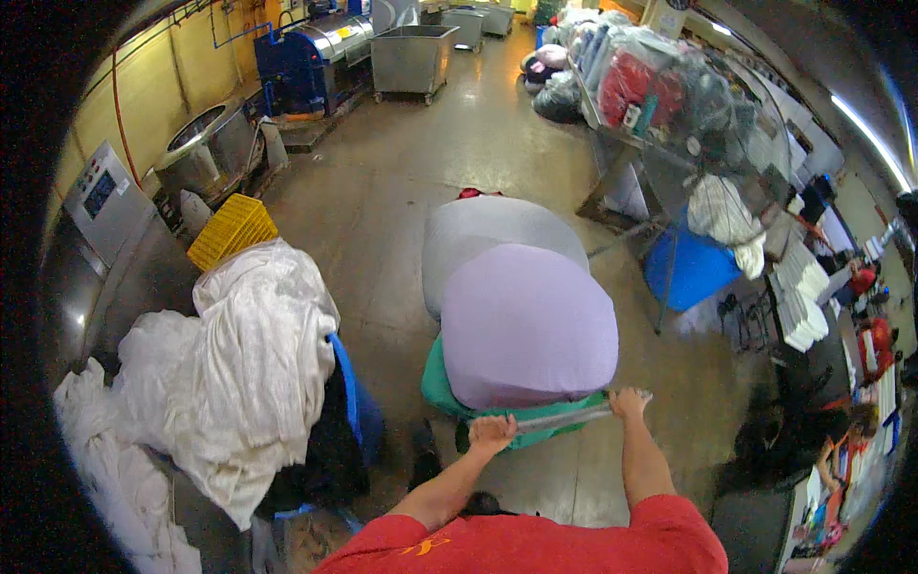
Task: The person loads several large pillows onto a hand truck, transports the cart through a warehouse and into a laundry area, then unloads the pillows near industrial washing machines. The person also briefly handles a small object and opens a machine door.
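Note:
Both my arms reach forward to a grey metal push bar [564, 418] of a cart. My left hand [492, 433] is wrapped round the bar's left part, and my right hand [629, 403] grips it near its right end. Just beyond the bar sits a large rounded lavender bundle [531, 325]. Behind it leans a grey bundle [502, 230], partly covered by the lavender one. Green cloth [442, 383] shows beneath them at the cart's near side. A bit of red shows at the far edge. The cart's frame and wheels are hidden under the load.
White cloth [244, 354] is heaped close on my left, beside a yellow crate [229, 230]. A blue bin [688, 263] and a table piled with bagged textiles [660, 96] stand on the right. Farther ahead are a metal tub cart [413, 59] and a blue machine [311, 67].

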The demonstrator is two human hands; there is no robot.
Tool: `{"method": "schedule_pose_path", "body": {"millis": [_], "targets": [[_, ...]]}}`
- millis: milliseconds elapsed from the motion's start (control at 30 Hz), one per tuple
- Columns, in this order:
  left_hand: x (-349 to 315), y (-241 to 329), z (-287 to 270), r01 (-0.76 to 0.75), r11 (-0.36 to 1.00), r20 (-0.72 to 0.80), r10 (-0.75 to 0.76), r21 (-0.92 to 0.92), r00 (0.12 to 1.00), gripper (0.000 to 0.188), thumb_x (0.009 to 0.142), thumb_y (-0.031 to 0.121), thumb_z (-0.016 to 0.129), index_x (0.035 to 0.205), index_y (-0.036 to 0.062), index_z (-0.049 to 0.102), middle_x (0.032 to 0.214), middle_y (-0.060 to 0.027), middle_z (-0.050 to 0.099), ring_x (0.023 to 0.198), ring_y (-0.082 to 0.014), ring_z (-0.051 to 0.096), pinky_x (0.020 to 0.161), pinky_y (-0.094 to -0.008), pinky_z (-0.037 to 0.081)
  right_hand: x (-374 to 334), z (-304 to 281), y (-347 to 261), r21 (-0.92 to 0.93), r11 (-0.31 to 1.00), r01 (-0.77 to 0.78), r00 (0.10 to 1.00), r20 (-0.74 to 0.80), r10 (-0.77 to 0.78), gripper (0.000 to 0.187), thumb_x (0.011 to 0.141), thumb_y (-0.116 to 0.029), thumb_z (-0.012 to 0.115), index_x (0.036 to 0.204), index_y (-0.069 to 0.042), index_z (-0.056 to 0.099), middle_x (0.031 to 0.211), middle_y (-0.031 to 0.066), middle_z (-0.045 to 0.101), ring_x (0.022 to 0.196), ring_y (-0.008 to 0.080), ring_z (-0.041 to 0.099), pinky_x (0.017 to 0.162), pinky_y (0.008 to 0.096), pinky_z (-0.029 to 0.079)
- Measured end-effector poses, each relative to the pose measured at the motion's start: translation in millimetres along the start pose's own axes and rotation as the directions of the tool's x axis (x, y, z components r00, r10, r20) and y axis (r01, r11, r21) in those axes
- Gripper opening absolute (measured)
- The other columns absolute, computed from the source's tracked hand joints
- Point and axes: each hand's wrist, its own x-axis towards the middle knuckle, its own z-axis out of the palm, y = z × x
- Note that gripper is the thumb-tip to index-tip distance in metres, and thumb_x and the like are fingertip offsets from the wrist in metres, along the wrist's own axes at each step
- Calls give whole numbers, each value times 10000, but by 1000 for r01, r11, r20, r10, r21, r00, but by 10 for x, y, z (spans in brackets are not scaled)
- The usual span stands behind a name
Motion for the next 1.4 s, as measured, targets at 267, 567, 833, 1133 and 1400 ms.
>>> {"method": "schedule_pose_path", "body": {"millis": [267, 567, 833, 1133, 1400], "targets": [[2067, -1000, -723, -178, 983, -139, 170, -52, 976, 447, 924, 324, 437, 657, 40, 655, 654, -157, 667, 579, -364, 647, 590, -487, 506, 1531, -482, -1514, -32, 999, 39, 999, -36, -40, 525, 939, -444, 450, 1267, -78, 637, 1383, 135, 561, 1352, 378, 433, 1117, 709, 150], [4658, -2292, -1517, -107, 992, -325, 80, -67, 942, 273, 852, 268, 566, 663, 78, 619, 618, -141, 636, 585, -318, 645, 635, -446, 501, 2599, -1508, -3746, 120, 985, -126, 915, -369, 162, 447, 945, -328, 391, 958, -56, 746, 1110, 170, 684, 1192, 342, 539, 1155, 576, 149], [7060, -3326, -2254, -110, 992, -313, 87, -59, 946, 248, 840, 263, 585, 702, 64, 641, 678, -146, 663, 636, -335, 649, 649, -464, 503, 4184, -2172, -5400, 265, 961, 78, 760, -640, 115, 408, 904, -294, 450, 770, -53, 751, 801, 159, 700, 841, 320, 614, 1085, 506, 293], [9912, -4107, -3058, -5, 999, -81, 8, 37, 997, 294, 912, 285, 504, 808, 62, 665, 862, -147, 704, 834, -326, 671, 834, -472, 439, 5700, -3572, -7170, 332, 941, -61, 791, -560, 248, 430, 881, -308, 459, 731, -28, 749, 813, 158, 711, 875, 339, 627, 1091, 513, 291], [12510, -4561, -3458, 34, 984, 35, -41, 175, 999, 351, 845, 358, 522, 874, 89, 745, 893, -182, 717, 843, -387, 690, 796, -514, 542, 7349, -4470, -8422, 409, 910, 68, 608, -740, 288, 363, 869, -303, 565, 638, -65, 713, 700, 115, 676, 779, 310, 607, 1003, 533, 364]]}}
